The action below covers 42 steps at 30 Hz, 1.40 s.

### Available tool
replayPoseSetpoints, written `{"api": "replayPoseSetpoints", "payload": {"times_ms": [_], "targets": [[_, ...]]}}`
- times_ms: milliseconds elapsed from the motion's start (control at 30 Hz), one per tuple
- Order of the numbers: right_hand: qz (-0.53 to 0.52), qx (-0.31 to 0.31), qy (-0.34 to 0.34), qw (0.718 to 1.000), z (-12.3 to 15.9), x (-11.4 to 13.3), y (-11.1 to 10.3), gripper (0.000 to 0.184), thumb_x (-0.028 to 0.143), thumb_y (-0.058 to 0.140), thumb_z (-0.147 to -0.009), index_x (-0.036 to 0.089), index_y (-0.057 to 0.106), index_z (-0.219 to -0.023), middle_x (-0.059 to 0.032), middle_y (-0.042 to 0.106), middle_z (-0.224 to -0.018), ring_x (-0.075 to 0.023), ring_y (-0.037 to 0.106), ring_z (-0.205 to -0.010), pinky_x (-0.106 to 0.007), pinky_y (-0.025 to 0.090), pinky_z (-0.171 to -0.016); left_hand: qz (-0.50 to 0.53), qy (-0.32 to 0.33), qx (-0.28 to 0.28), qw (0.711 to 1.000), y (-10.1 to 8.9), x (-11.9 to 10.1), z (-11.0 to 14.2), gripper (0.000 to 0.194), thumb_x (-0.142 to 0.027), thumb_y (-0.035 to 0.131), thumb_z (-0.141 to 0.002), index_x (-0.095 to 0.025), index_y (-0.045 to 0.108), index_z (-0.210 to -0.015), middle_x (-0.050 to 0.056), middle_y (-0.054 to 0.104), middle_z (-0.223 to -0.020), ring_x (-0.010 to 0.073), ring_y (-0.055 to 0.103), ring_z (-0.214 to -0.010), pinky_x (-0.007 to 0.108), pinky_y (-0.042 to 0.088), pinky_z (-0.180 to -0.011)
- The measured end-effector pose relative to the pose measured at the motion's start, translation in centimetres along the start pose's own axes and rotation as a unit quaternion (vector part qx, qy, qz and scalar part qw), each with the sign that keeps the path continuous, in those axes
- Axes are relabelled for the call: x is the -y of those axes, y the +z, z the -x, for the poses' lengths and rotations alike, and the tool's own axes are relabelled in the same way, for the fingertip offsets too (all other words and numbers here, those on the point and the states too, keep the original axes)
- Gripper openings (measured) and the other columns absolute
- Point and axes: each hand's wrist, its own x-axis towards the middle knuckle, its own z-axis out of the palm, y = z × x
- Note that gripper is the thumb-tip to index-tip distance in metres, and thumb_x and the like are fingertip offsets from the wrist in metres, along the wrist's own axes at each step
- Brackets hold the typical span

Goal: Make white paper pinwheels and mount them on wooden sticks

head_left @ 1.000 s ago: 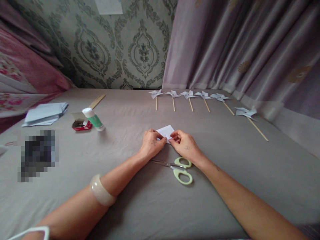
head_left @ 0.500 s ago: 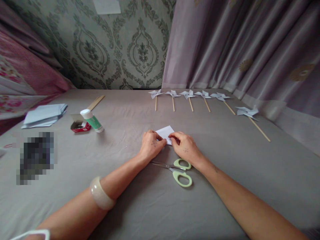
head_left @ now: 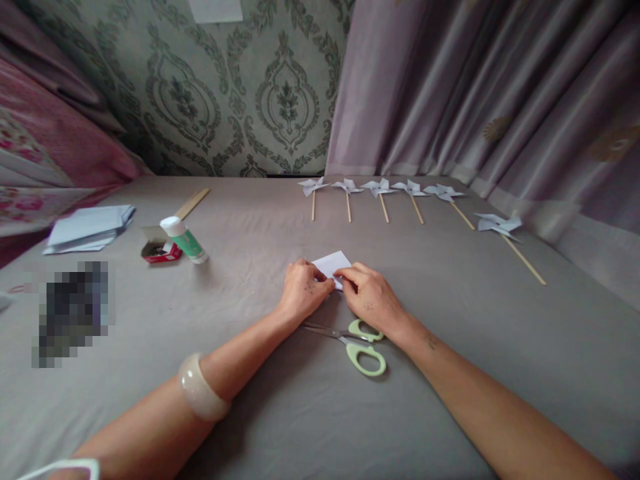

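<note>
A small piece of white paper (head_left: 334, 263) lies on the grey cloth in the middle of the view, partly covered by my fingers. My left hand (head_left: 306, 288) grips its left and near edge, fingers curled and thumb on the paper. From the right, my right hand (head_left: 371, 292) is closed with its thumb and forefinger on the paper's near right part. Just below my hands lie scissors (head_left: 357, 337) with pale green handles, their blades a little apart and pointing left, the tips close to my left wrist.
Several white paper pinwheels (head_left: 380, 189) on wooden sticks lie along the back right. At the left are a glue stick (head_left: 184, 240), a small red box (head_left: 163, 252) with its flap up, wooden sticks (head_left: 194, 203) and stacked paper (head_left: 90, 228). A blurred-out dark thing (head_left: 75, 310) sits nearer.
My right hand has shifted slightly left over the paper, its fingertips now closer to my left thumb. My left hand stays in place. The scissors have not moved.
</note>
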Motion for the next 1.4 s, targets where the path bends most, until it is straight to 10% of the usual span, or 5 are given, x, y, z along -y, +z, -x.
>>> {"api": "replayPoseSetpoints", "payload": {"times_ms": [933,1400], "targets": [[0.134,0.100,-0.007,0.986,-0.1,1.6,-1.0,0.034,0.017,0.036,-0.093,0.022,0.063,-0.114,-0.0090,0.060,-0.105,-0.0171,0.062,-0.085,-0.026,0.041,-0.072,-0.013,0.001,-0.017,1.000,0.2,-0.1,0.2,0.016,-0.024,0.060,-0.071,-0.015,0.073,-0.069,0.009,0.065,-0.082,0.0211,0.057,-0.087,0.033,0.045,-0.086],[0.219,0.167,-0.059,0.960,-1.9,2.9,-2.7,0.031,0.013,0.036,-0.089,0.018,0.067,-0.094,-0.0109,0.065,-0.102,-0.0226,0.063,-0.089,-0.031,0.041,-0.071,0.124,-0.080,-0.110,0.983,-1.2,0.4,0.6,0.024,-0.030,0.053,-0.074,-0.012,0.068,-0.075,0.004,0.065,-0.070,0.0150,0.057,-0.066,0.025,0.043,-0.062]]}}
